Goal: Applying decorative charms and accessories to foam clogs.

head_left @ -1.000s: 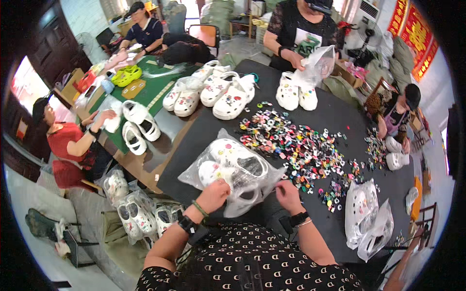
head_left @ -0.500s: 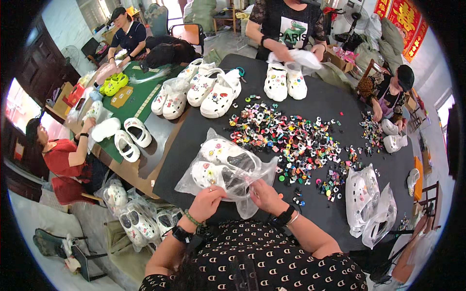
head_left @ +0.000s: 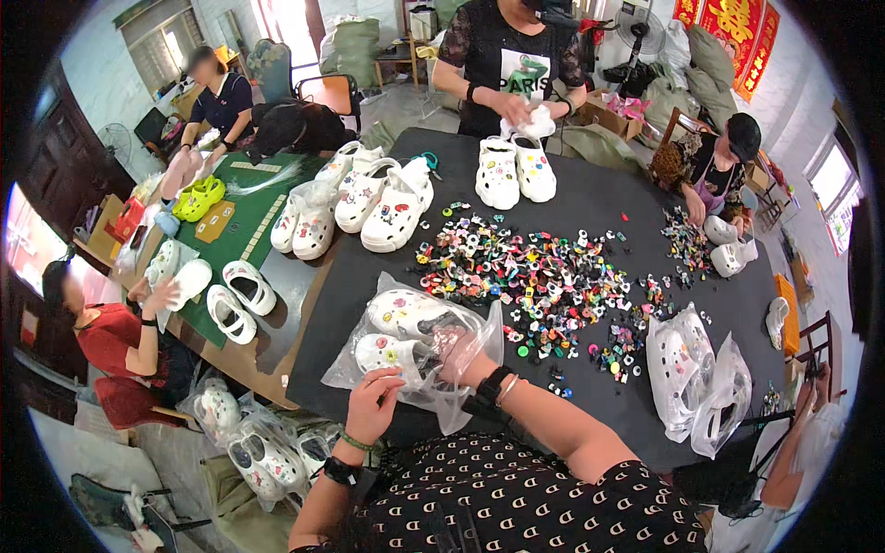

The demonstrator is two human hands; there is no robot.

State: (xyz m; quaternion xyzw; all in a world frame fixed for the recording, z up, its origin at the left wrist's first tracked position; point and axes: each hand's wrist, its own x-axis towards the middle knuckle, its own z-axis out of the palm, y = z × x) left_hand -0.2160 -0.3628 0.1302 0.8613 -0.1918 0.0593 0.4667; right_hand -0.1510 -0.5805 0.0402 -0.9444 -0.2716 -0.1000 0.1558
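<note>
A pair of white clogs [head_left: 401,311] with colourful charms lies inside a clear plastic bag [head_left: 346,367] at the near left edge of the black table. My left hand [head_left: 373,402] is at the bag's near edge, fingers bent and pinching the film beside the nearer clog. My right hand [head_left: 464,358] reaches into the bag's mouth by the clogs' heels; the film and the straps blur its fingers, so their grip is hidden. Right of the clogs, a wide heap of small coloured shoe charms [head_left: 525,276] spreads over the table.
Another bagged white pair [head_left: 680,369] lies at the right. More decorated white clogs [head_left: 396,207] stand at the far left, beside a green-topped table [head_left: 235,198]. Across the black table [head_left: 590,415], a person [head_left: 512,74] handles white material above two clogs [head_left: 498,175]. Other people work at both sides.
My right hand has gone from the bag's open edge into its mouth, toward the clogs' heels. My left hand stays at the near edge. The whole view has shifted slightly.
</note>
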